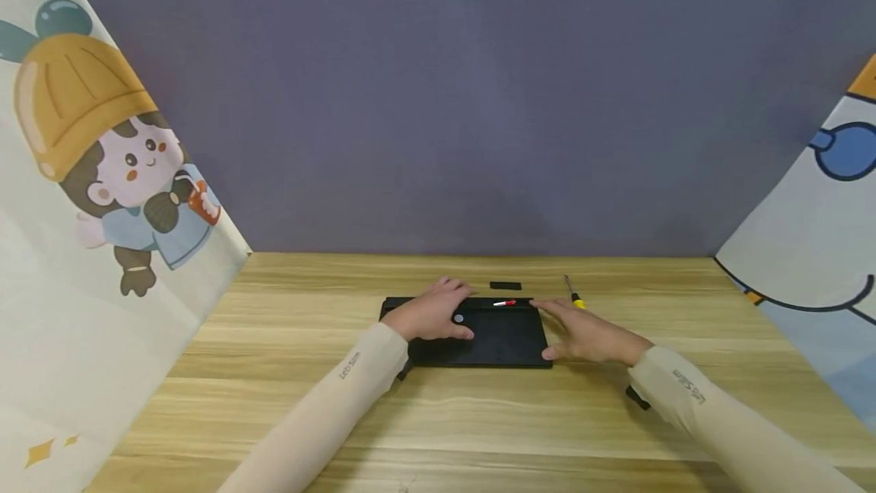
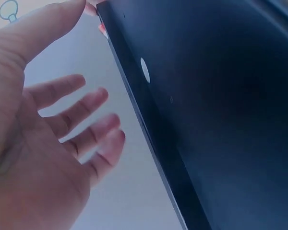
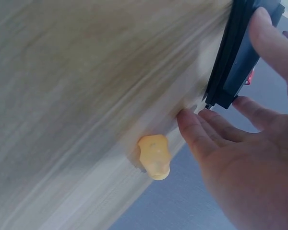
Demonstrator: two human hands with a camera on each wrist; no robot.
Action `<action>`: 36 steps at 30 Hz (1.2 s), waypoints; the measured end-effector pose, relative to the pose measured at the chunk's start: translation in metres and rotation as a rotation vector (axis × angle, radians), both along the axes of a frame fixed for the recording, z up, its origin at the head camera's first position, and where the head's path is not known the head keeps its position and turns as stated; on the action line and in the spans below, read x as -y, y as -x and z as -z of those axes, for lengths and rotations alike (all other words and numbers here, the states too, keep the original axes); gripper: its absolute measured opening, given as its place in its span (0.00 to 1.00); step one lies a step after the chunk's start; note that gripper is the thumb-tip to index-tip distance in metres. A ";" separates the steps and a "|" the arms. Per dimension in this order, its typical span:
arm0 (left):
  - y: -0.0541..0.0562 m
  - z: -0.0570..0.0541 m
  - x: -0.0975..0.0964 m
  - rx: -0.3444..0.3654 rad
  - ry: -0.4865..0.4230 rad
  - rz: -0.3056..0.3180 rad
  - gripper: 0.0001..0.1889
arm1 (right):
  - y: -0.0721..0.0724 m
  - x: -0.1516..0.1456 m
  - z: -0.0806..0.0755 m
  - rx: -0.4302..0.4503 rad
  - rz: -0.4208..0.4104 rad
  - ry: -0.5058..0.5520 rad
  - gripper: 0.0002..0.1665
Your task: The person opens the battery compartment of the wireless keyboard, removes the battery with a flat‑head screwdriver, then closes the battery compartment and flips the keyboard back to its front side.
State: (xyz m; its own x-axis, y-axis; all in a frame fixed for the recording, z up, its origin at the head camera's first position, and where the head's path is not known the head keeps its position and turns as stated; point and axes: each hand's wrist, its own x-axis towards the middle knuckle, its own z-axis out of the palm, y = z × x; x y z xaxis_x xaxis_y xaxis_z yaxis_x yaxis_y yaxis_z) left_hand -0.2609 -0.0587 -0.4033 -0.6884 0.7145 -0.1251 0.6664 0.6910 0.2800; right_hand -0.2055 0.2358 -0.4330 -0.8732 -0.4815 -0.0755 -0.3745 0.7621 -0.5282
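Observation:
A thin black panel [image 1: 503, 337] lies on the table, with a raised strip along its far side and a round silvery sticker [image 1: 458, 319]. My left hand [image 1: 433, 312] is over its left half, fingers extended and relaxed; the left wrist view shows an empty palm [image 2: 43, 143]. At the panel's right side is my right hand [image 1: 591, 333], its thumb along the side near the front corner and a fingertip at the far corner. Its other fingers [image 3: 194, 132] reach down to the table, fairly straight. A small red-and-white piece [image 1: 505, 303] sits on the raised strip.
Behind the panel lies a short black strip [image 1: 506, 286]. A screwdriver with a yellow-and-black handle [image 1: 578, 301] lies just beyond my right hand, its shaft pointing away. A grey partition [image 1: 479, 135] stands along the table's back edge, with printed cartoon panels [image 1: 137, 196] at both sides.

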 end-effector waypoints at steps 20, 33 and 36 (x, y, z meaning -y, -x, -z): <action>0.017 0.015 -0.056 0.060 0.002 -0.025 0.31 | 0.001 0.006 -0.004 -0.048 -0.014 -0.034 0.52; 0.013 0.012 -0.068 -0.013 0.061 -0.027 0.24 | 0.001 0.006 -0.007 -0.018 -0.012 -0.038 0.52; 0.014 0.014 -0.068 -0.015 0.066 -0.029 0.22 | 0.000 0.007 -0.006 -0.020 -0.021 -0.025 0.52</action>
State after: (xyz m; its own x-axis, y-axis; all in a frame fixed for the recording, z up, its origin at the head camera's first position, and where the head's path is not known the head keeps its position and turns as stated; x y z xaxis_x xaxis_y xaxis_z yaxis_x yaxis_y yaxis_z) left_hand -0.2749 0.0098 -0.4168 -0.7107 0.6849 -0.1605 0.6497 0.7265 0.2237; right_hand -0.2060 0.2285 -0.4265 -0.8644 -0.4979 -0.0701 -0.4010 0.7667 -0.5013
